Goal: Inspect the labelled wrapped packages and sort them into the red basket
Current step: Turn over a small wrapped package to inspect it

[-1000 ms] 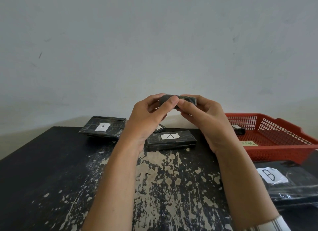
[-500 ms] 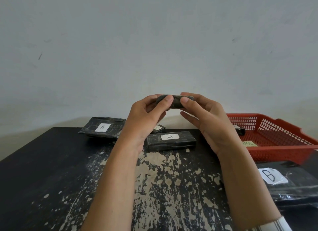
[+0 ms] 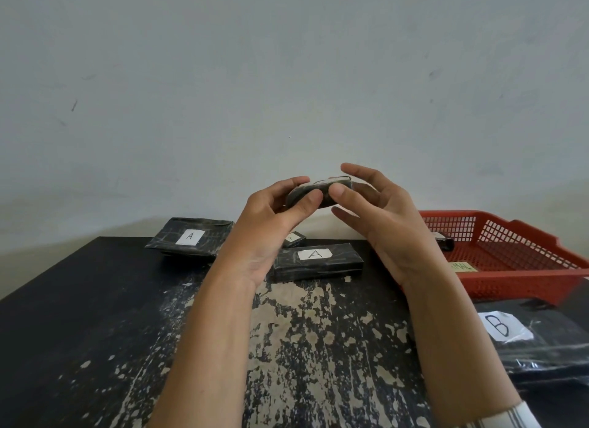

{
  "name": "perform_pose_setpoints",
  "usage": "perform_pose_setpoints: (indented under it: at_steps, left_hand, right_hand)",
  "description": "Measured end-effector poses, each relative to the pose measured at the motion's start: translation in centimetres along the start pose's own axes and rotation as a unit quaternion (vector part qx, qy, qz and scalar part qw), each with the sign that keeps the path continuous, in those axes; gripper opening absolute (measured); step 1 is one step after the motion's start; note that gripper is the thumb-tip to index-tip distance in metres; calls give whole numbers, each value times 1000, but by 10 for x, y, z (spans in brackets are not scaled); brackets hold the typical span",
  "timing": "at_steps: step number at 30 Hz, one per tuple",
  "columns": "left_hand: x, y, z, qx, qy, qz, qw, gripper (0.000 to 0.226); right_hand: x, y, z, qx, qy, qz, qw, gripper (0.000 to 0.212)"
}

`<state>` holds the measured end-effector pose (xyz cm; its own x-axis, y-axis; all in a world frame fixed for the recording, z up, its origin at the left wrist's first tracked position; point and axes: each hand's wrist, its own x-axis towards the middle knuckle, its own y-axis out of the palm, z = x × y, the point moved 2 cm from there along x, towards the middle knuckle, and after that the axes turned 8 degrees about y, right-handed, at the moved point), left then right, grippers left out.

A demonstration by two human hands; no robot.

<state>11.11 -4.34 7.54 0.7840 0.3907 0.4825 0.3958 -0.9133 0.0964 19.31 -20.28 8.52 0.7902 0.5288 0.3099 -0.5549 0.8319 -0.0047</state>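
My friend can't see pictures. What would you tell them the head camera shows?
A left hand and a right hand hold a small black wrapped package up above a worn black table. Behind them lie two packages labelled A; a red basket sits on the right, with a package labelled B in front of it.

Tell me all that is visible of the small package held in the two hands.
The small package is a dark, rounded block in glossy black wrap. A white label shows on its upper face, too edge-on to read. It lies roughly level in the air above the table. The left hand pinches its left end; the right hand holds its right end between thumb and spread fingers.
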Motion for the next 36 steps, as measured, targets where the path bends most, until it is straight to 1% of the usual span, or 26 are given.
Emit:
perform_pose_setpoints:
  at_steps: [2, 5, 7, 9, 12, 16, 18, 22, 25, 27, 29, 31, 33, 36]
  left_hand:
    - [-2, 3, -1, -48, -8, 10, 999, 58]
    - [-5, 4, -5, -73, -22, 28, 997, 63]
    - [-8, 3, -10, -33, -31, 51, 998, 64]
    - [-10, 3, -13, 17, -38, 75, 996, 75]
    - [-9, 4, -13, 42, -42, 70, 996, 88]
    - [-9, 6, -12, 49, -54, 47, 996, 89]
    - [-9, 7, -12, 48, -61, 34, 996, 84]
    - [-8, 7, -13, 33, -60, 8, 998, 54]
    - [-8, 7, -15, 27, -44, -4, 999, 43]
    - [-8, 6, -15, 31, -35, -3, 999, 49]
    - [-7, 3, -13, 46, -29, 8, 998, 64]
    - [-6, 2, -11, 54, -29, 18, 998, 74]
    - [-6, 0, -11, 42, -28, 20, 999, 72]
    - [-7, 0, -14, 10, -28, 10, 1000, 57]
  right_hand:
    - [-1, 1, 1, 11, -4, 11, 1000, 81]
    - [-3, -1, 4, 4, -26, 17, 1000, 73]
    - [-5, -4, 7, -23, -44, 21, 999, 69]
    - [-6, -4, 10, -62, -65, 27, 996, 70]
    - [-7, 1, 10, -116, -89, 37, 988, 69]
    - [-7, 7, 8, -158, -109, 51, 980, 69]
    - [-6, 8, 7, -173, -111, 58, 977, 69]
    - [-6, 9, 7, -163, -88, 92, 978, 71]
    - [-5, 7, 5, -136, -46, 87, 986, 69]
    - [-4, 5, 4, -115, -5, 94, 989, 69]
    - [-3, 4, 1, -86, 26, 108, 990, 71]
    - [-2, 3, -1, -51, 41, 115, 991, 68]
    - [-2, 4, -2, -33, 46, 111, 992, 66]
    - [-1, 4, -2, -35, 46, 96, 994, 68]
